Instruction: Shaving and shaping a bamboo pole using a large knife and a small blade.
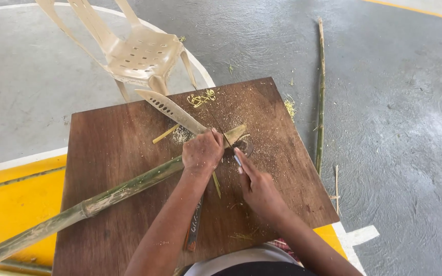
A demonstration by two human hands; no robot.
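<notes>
While your left hand (202, 152) is closed in a fist around the handle of the large knife (172, 110), its fingers wrapped fully with no gap showing, the pale blade with its row of holes runs up and away from your knuckles toward the far edge of the board. Your right hand (258, 186) lies just beside that fist, fingers extended and close together, fingertips pressing down at the split tip of the bamboo pole (108, 197); whether they pinch anything small cannot be told. Directly under and between both sets of fingers sits the cut end of the pole, resting on the wooden board (118, 143); from there the green stalk runs out past your left wrist and off the near-left corner. Judged from this position, the step in hand is splitting or trimming the pole's end, with the blade seated at the cut. The next move calls for a steady downward hold from your right fingertips, kept clear of the edge, and controlled pressure along the blade. A thin sliver (216, 184) lies below your left fist, and a second dark-handled tool (194, 225) lies under your left forearm. Farther out, yellow shavings (202, 98) dot the board, a slim bamboo stick (321, 92) lies on the floor beyond your right hand, and a plastic chair (134, 51) stands past the blade tip.
</notes>
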